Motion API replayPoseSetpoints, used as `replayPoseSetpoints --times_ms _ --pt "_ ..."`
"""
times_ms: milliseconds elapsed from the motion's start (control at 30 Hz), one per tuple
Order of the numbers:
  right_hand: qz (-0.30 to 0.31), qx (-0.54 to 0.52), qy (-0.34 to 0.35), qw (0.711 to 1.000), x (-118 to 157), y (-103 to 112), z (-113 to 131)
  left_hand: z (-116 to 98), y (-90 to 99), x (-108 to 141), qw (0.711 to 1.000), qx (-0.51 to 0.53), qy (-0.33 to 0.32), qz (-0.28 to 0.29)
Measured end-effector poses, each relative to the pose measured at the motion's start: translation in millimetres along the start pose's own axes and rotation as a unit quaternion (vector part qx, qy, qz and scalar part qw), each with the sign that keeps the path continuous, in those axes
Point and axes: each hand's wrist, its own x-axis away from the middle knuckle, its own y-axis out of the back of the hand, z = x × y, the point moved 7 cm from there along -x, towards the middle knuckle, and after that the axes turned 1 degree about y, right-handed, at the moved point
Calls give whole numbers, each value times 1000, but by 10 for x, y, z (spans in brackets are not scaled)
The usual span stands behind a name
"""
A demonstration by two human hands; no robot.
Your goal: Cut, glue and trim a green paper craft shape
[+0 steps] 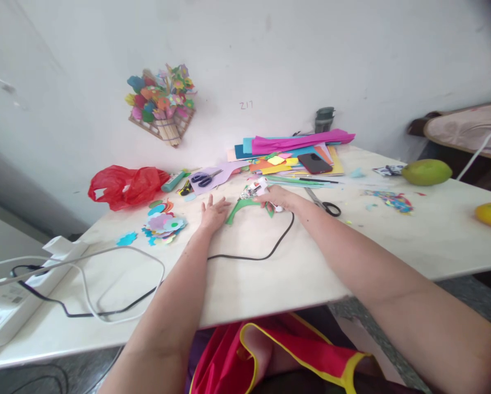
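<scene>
My left hand [215, 213] lies on the table with its fingers spread, holding nothing. Just to its right is a cut piece of green paper [245, 204], curved and partly covered. My right hand [275, 197] is closed around a white glue gun [262, 185], whose body shows above the fingers and whose handle end shows below them. A black cord [266, 258] runs from the handle end in a loop toward my left forearm. Black-handled scissors [331, 208] lie right of my right hand, partly behind my forearm. The glue gun's tip cannot be made out clearly.
Paper flower cutouts [165, 225] and a red plastic bag [124, 186] lie left. Dark scissors [204, 178], coloured paper sheets [303, 143] and a phone [315, 163] lie behind. A green mango [426, 172] sits right. A power strip [32, 287] with loose cables occupies the left edge.
</scene>
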Motion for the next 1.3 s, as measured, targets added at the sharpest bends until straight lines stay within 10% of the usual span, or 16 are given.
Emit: replayPoseSetpoints --times_ms 1300 --pt "-24 98 -26 995 39 -145 152 16 -60 -19 999 23 8 34"
